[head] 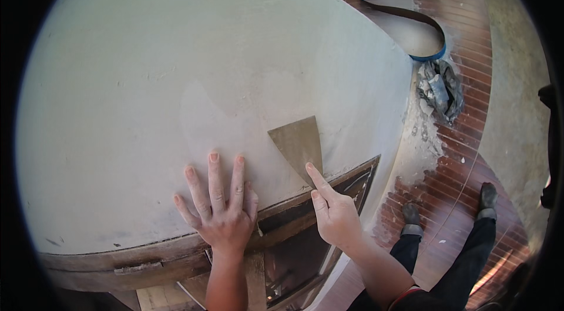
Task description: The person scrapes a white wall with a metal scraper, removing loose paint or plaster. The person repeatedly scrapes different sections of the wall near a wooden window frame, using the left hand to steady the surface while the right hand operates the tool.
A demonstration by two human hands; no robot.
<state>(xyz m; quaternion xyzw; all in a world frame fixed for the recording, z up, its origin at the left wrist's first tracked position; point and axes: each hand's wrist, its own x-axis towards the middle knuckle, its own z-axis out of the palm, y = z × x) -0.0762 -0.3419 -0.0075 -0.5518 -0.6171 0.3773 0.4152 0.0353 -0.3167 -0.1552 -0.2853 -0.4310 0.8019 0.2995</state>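
Note:
My left hand is pressed flat on a pale plastered wall, its fingers spread and dusted with white powder. In my right hand is a putty knife with a wide, flat metal blade. The index finger lies along the lower part of the blade, and the handle is hidden inside my fist. The blade's broad edge points away from me and lies at or close to the wall; I cannot tell whether it touches. A lighter smooth patch shows on the wall beyond my left fingers.
A worn wooden window frame runs below both hands. Along the wall's right side lie a brown-red tiled floor with white splatter, a crumpled grey plastic bag and a curled blue-and-brown band. My shoes stand on the tiles.

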